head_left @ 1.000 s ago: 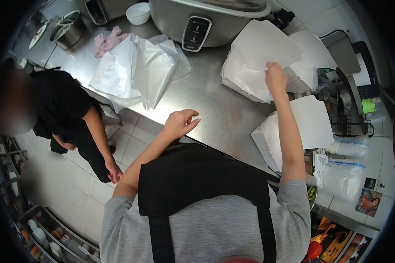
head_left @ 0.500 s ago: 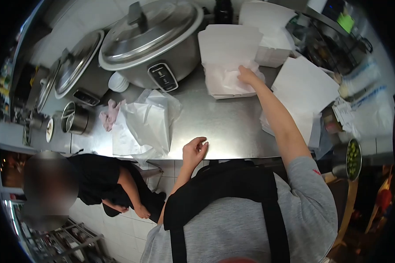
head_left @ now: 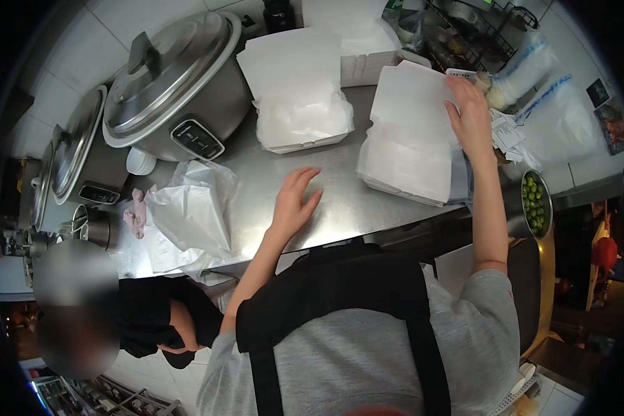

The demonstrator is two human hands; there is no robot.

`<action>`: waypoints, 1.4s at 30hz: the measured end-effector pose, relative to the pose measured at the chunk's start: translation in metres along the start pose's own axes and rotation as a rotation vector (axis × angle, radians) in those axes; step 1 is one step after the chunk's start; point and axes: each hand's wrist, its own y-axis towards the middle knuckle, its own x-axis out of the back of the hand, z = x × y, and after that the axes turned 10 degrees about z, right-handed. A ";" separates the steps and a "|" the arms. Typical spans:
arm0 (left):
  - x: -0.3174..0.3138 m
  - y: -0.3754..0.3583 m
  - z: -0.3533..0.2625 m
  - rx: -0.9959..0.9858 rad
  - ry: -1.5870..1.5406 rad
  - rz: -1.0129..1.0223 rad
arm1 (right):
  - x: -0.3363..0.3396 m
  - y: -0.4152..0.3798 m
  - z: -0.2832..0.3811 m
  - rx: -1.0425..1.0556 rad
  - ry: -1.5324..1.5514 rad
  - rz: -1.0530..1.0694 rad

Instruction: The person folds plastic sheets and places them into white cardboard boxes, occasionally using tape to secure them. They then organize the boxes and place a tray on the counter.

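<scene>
My right hand [head_left: 471, 118] reaches out over the upper right edge of a white takeaway box stack [head_left: 416, 104]. Its fingers are stretched forward and the thumb stands apart. On the lower half of that stack lie white sheets [head_left: 405, 163]. Over the steel counter's front part, my left hand [head_left: 296, 204] is open, fingers spread and holding nothing. Ahead of it stands an opened white takeaway box [head_left: 295, 59] whose lower half is lined with crumpled, translucent white paper [head_left: 312, 118].
Large rice cookers [head_left: 180, 83] stand at the back left of the counter [head_left: 340, 208]. Nearer lie white plastic bags [head_left: 194, 215] and a pink cloth [head_left: 137, 213]. More white boxes [head_left: 367, 62] are behind. A bowl of green pieces [head_left: 536, 203] is at right; a person in black [head_left: 163, 315] stands left.
My right hand has left the paper in the lined box and moved right to the box stack. My left hand's fingers have spread. The camera view has shifted right.
</scene>
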 end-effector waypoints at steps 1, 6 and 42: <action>-0.007 0.008 -0.003 -0.078 0.037 0.067 | 0.005 -0.003 0.005 0.001 -0.004 0.006; -0.024 0.026 -0.016 -0.105 -0.049 0.154 | 0.039 0.004 0.002 -0.249 0.251 0.211; 0.035 0.030 0.072 0.524 -0.777 -0.167 | -0.125 0.219 0.102 0.411 0.363 0.066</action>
